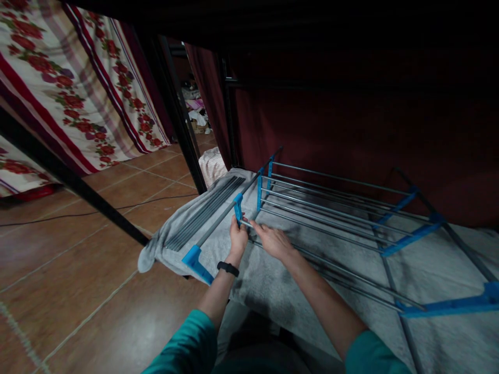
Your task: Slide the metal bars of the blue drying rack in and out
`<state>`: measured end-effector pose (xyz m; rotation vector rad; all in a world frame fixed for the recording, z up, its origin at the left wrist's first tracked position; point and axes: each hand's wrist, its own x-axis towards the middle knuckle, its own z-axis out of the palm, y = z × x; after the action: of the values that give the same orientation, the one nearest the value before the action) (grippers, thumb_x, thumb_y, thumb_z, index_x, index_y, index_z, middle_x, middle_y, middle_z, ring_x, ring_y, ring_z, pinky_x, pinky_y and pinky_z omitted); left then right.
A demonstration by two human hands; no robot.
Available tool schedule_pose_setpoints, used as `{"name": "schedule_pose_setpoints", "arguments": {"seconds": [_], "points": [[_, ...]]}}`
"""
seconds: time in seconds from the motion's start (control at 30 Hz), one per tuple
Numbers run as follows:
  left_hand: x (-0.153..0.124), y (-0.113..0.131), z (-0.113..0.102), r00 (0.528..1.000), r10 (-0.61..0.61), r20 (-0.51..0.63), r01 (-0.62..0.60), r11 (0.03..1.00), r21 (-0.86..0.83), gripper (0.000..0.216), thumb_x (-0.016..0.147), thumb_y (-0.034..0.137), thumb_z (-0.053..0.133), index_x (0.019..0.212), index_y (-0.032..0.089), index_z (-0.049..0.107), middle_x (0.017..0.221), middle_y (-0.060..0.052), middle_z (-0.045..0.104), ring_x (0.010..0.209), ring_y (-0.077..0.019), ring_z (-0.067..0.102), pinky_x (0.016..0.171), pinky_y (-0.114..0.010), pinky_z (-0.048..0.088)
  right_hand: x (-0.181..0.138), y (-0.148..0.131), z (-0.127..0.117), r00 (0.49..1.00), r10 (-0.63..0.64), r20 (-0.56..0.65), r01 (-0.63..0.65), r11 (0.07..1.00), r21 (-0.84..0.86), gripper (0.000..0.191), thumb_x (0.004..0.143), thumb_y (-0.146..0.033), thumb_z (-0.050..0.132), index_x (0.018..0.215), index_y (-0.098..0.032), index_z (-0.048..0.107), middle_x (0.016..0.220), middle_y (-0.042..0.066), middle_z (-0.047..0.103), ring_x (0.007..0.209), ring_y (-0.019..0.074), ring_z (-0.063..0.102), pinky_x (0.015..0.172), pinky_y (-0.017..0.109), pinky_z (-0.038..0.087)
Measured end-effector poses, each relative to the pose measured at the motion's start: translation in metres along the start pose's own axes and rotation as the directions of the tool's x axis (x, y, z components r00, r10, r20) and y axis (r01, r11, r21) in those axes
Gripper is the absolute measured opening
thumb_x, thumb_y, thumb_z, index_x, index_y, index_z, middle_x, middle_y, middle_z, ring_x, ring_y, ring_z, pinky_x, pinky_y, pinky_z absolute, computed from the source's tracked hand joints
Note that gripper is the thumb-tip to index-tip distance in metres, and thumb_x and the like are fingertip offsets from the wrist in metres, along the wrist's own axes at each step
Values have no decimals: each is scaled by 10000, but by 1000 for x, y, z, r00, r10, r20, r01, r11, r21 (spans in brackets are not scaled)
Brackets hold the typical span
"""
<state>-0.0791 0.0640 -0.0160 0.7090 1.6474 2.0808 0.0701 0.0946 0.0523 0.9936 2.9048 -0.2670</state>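
A drying rack of grey metal tubes and blue plastic brackets lies partly assembled on a grey blanket (268,291). My left hand (238,238), a black band on its wrist, is closed around the lower part of a blue bracket (237,201) fixed on a slanting frame tube (218,222). My right hand (273,241) pinches a thin metal rod (246,223) close to its end, right at that bracket. Whether the rod end sits in the bracket's hole, I cannot tell. Another blue bracket (198,264) is on the same tube, nearer to me.
Several loose grey rods (208,210) lie side by side at the left of the blanket. Fitted rods (323,200) run across to blue brackets (413,241) on the right. Dark bed-frame posts (183,114) and an overhead bar surround the bed. A cable (97,212) crosses the tiled floor.
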Motion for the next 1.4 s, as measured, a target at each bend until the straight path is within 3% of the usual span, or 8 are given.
{"name": "schedule_pose_setpoints", "arguments": {"seconds": [0.33,0.67,1.0,1.4], "points": [[3,0,-2,1000,-15,0,15,1000,-12,288,682,33,689,860,257,660,885,-9,671,879,-205,644,888,-320,510,7,6,13,1000,14,17,-14,999,30,740,1035,-123,304,1740,-340,258,1456,115,708,1171,260,752,1016,404,564],[-8,-42,-15,995,-97,-11,98,992,84,249,711,116,786,840,254,625,778,24,617,792,-191,589,855,-319,518,8,10,26,1000,12,26,-13,999,38,712,1053,-139,282,1738,-330,269,1431,109,735,1198,246,746,1041,401,558],[-4,-55,-14,996,-88,9,86,992,96,205,740,113,744,849,254,644,856,-7,667,876,-196,647,929,-330,517,10,10,41,998,31,59,-32,999,18,739,1035,-93,268,1728,-347,298,1367,116,762,1125,245,778,1004,401,580],[-1,-66,-13,997,-67,34,61,987,147,169,773,100,655,860,244,647,889,-45,689,883,-209,650,968,-379,514,15,9,49,998,33,55,-34,999,13,611,1121,-282,216,1714,-360,337,1295,124,787,1110,281,790,980,419,595]]}}
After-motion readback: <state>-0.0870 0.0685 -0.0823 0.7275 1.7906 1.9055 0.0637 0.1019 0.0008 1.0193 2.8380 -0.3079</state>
